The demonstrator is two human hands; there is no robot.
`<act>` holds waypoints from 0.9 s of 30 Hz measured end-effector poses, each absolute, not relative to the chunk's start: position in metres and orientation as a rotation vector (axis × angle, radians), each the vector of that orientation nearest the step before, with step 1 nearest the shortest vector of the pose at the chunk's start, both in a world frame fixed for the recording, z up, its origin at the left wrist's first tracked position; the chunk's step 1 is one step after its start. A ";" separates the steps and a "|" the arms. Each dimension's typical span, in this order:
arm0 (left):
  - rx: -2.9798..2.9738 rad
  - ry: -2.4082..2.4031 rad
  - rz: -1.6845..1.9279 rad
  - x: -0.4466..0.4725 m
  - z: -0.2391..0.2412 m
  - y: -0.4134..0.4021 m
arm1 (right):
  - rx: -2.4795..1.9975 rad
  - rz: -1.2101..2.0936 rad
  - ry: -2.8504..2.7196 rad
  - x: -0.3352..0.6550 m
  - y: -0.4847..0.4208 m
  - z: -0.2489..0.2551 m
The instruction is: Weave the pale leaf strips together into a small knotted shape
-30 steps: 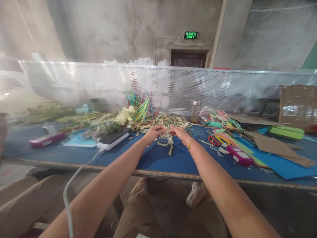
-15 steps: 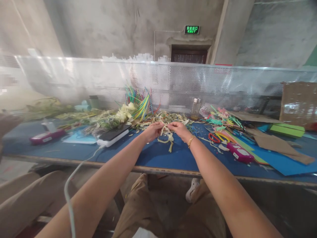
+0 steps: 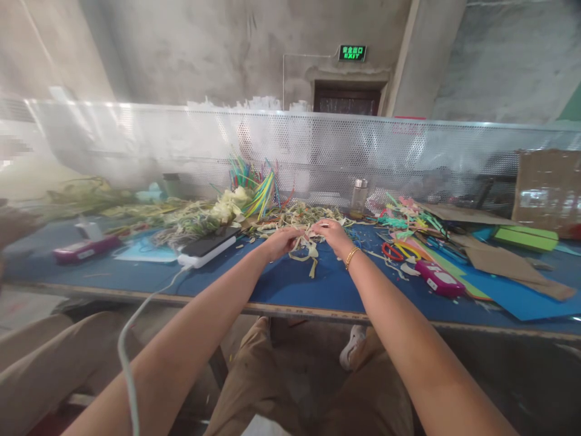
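Above the front of the blue table, my left hand (image 3: 282, 242) is closed in a pinch at the left end of a pale yellow paper strip (image 3: 313, 266). Close by on the right, my right hand (image 3: 331, 237) pinches the same light material, its fingertips almost meeting the left ones. Curled ends of the strip dangle below the fingers. What exactly lies between the fingertips is small and partly hidden. Behind both hands spreads a pile of pale green and cream paper shreds (image 3: 313, 215). A gold bracelet (image 3: 351, 257) circles my right wrist.
Left stand a white power bank with a black top (image 3: 211, 247), its cable (image 3: 127, 339) and a purple device (image 3: 86, 249). Coloured sticks (image 3: 258, 194) and a glass bottle (image 3: 358, 198) are behind. Right lie scissors (image 3: 403, 249), another purple device (image 3: 439, 278) and coloured sheets (image 3: 512, 293). A co-worker's hand (image 3: 18, 224) shows far left.
Both hands have shifted slightly and their fingers have curled in, so less of the strip shows between them. Its hanging ends stay about in place.
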State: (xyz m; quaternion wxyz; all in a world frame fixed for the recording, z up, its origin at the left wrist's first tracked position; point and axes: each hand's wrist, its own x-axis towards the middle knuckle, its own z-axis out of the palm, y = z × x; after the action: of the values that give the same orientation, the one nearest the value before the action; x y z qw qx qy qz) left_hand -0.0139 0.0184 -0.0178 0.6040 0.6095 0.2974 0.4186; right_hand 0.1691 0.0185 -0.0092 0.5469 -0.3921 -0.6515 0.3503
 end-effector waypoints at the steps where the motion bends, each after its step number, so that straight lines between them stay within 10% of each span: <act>1: 1.422 0.693 0.972 -0.014 -0.018 0.018 | -0.938 0.827 -1.532 0.170 0.018 -0.008; 27: 1.286 0.627 1.257 -0.009 -0.016 0.018 | -1.174 0.140 -1.835 0.154 0.002 -0.010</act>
State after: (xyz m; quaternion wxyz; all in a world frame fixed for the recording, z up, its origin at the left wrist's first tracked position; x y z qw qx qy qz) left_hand -0.0087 0.0181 -0.0155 0.5799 0.5501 0.2682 0.5378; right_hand 0.1542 0.0016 -0.0103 0.4611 -0.4772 -0.7459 0.0570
